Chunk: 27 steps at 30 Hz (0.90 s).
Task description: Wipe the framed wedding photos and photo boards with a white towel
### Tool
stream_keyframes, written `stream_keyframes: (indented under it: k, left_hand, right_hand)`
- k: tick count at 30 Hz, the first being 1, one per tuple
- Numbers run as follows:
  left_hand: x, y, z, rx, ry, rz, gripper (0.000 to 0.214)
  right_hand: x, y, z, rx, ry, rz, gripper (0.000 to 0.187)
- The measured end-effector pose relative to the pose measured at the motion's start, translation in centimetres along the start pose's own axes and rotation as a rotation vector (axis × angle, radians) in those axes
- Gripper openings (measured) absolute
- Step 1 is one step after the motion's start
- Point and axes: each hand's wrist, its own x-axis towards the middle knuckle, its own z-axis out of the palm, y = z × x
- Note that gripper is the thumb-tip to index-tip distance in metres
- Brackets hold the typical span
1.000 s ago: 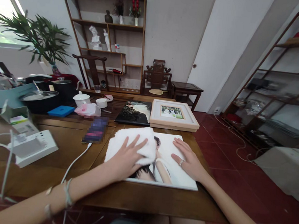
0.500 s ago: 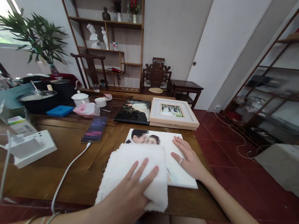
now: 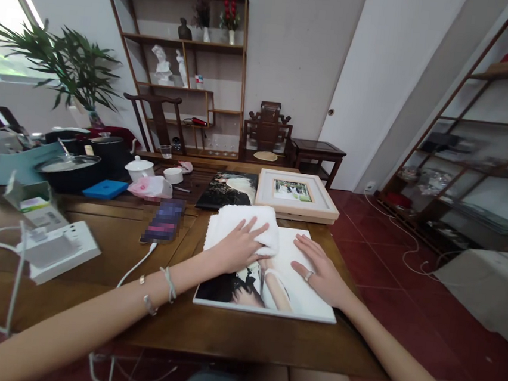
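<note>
A folded white towel (image 3: pixel 226 224) covers the upper left of a photo panel (image 3: pixel 310 301) lying flat on the wooden table. My left hand (image 3: pixel 242 246) lies on the towel with its fingers spread, pressing it against the print. Below the towel, the picture shows dark clothing, a hand and a bare arm; its upper part is hidden. My right hand (image 3: pixel 320 272), with a ring on one finger, rests flat and open on the white right side of the panel.
Behind the panel lie a dark photo panel (image 3: pixel 231 189) and a pale framed picture (image 3: pixel 328 208). Leftward are a phone (image 3: pixel 163 221) on a white cable, a white box (image 3: pixel 66 253), a blue box (image 3: pixel 105 189) and a lidded pan (image 3: pixel 70 167). The table (image 3: pixel 275 342) ends near my lap.
My left hand and the towel have moved forward, away from me, to the panel's upper part. The lower picture is now uncovered, and the faces are covered. My right hand stays in place.
</note>
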Motion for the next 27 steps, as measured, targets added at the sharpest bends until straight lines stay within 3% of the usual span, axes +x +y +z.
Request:
stream_keyframes:
  k: [2,5,8,11,15,18,22,25,27]
  left_hand:
    - [-0.6,1.2,-0.2,0.029,-0.012,0.04,0.027]
    - [-2.8,4.6,-0.6,0.048,-0.011,0.132,0.023]
    - [-5.6,8.3,-0.7,0.07,0.089,0.173,0.017]
    - [-7.2,9.8,-0.8,0.037,0.138,0.236,0.016]
    - [-6.1,7.7,-1.3,0.008,0.085,0.236,0.017]
    - [-3.4,4.9,-1.4,0.023,-0.03,0.173,0.023]
    - [0.2,1.8,-0.4,0.057,-0.018,0.072,0.027]
    - [1.2,1.2,0.1,0.062,0.003,0.054,0.027]
    - [0.8,2.1,0.0,0.081,-0.011,0.058,0.026]
  right_hand:
    - [0.0,0.0,0.0,0.004,0.003,0.002,0.049]
    - [0.0,0.2,0.1,0.007,0.002,0.003,0.05]
    - [-0.1,0.5,0.1,0.022,0.002,-0.015,0.048]
    - [-0.1,0.6,0.1,0.032,0.006,-0.043,0.047]
    - [-0.1,0.5,0.1,0.022,0.008,-0.029,0.044]
    - [-0.1,0.4,0.1,0.024,0.001,-0.014,0.043]
    - [-0.1,0.4,0.1,0.017,0.0,-0.016,0.044]
    - [-0.1,0.3,0.1,0.006,0.0,-0.022,0.044]
    - [-0.1,0.3,0.1,0.002,0.002,-0.027,0.043]
